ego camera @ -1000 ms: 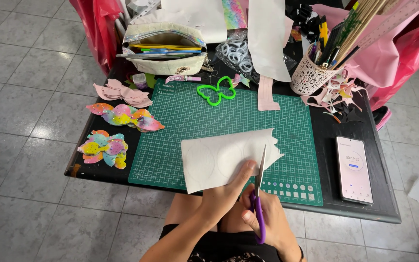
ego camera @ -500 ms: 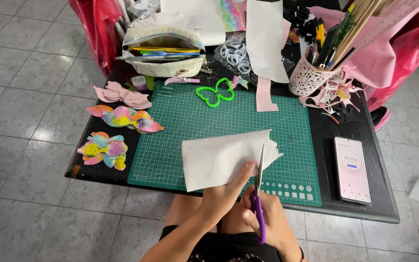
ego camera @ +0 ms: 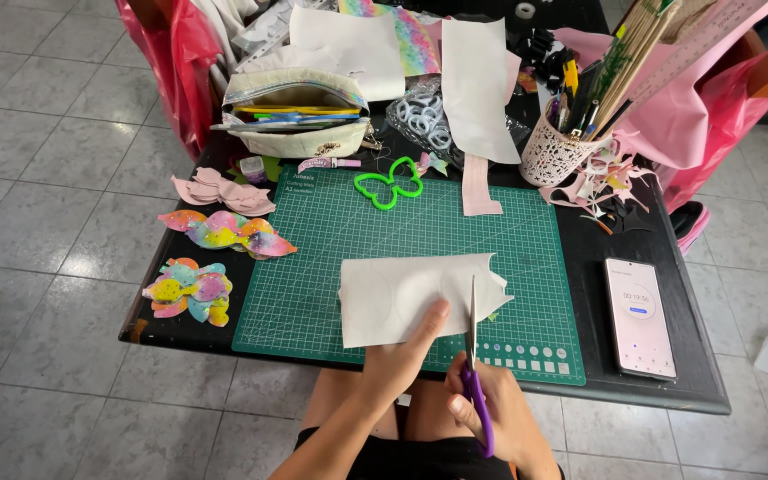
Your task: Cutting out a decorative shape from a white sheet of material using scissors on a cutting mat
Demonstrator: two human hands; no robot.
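A white sheet (ego camera: 402, 298) with a jagged right edge lies on the green cutting mat (ego camera: 331, 240). My left hand (ego camera: 402, 360) pinches the sheet's lower edge near its right side. My right hand (ego camera: 491, 413) grips purple-handled scissors (ego camera: 475, 373); their blades point away from me and sit in the sheet next to my left thumb. Faint curved outlines show on the sheet.
A green butterfly-shaped template (ego camera: 388, 187) and a pink strip (ego camera: 477, 191) lie at the mat's far edge. Pastel bow cutouts (ego camera: 224, 229) sit left of the mat, a phone (ego camera: 639, 316) right. A pencil case (ego camera: 295, 111), a white cup of tools (ego camera: 557, 151) and pink scraps stand behind.
The scissor blades have moved slightly further up into the sheet. My left hand keeps its hold on the lower edge.
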